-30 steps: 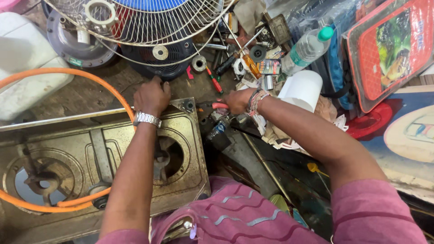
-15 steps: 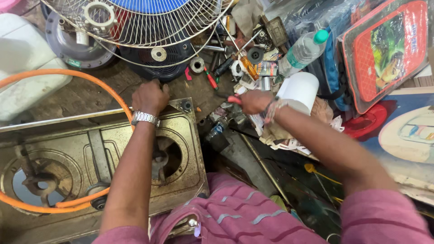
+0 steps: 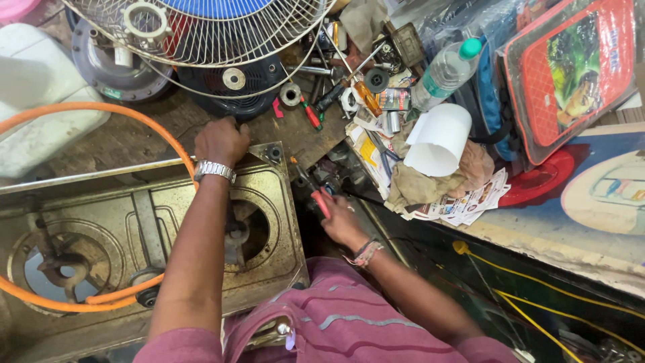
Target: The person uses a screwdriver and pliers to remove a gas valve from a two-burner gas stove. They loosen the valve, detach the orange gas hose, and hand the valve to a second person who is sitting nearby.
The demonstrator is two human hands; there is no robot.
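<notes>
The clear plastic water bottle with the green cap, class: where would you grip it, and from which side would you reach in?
Grip the water bottle around its ribbed clear body, probably from its open lower-left side. It lies tilted among clutter, cap towards the red bag, with the white paper roll just below, so the other sides look crowded.
</notes>
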